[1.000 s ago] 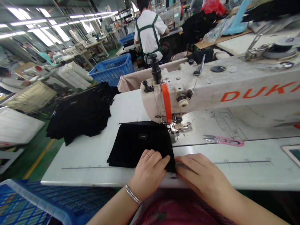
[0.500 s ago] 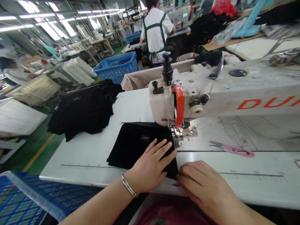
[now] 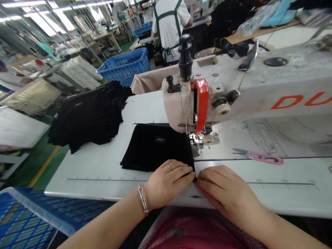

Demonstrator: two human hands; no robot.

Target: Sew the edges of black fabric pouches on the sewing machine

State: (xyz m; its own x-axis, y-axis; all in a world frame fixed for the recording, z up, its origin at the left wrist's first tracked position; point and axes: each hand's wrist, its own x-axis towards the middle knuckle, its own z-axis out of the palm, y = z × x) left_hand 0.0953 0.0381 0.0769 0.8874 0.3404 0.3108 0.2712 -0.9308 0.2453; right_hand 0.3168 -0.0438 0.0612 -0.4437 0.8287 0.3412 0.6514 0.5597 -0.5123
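Note:
A black fabric piece (image 3: pixel 155 148) with a small label (image 3: pixel 160 139) lies on the white machine table, its right edge running under the presser foot (image 3: pixel 198 139) of the sewing machine (image 3: pixel 181 103). My left hand (image 3: pixel 168 181), with a ring and a bracelet on that arm, grips the near right corner of the fabric with bent fingers. Close beside it, my right hand (image 3: pixel 223 186) pinches the same corner; its fingertips are partly hidden. Pink-handled thread snips (image 3: pixel 259 156) lie on the machine bed, right of the fabric.
A stack of black fabric pieces (image 3: pixel 88 114) sits on the table's left. Blue baskets stand at the lower left (image 3: pixel 38 214) and beyond the table (image 3: pixel 127 65). A co-worker (image 3: pixel 168 27) in a white shirt faces away at another station.
My left hand has gone from lying flat with fingers spread on the fabric to gripping its near right corner. My right hand stays at that corner. The camera view has shifted slightly.

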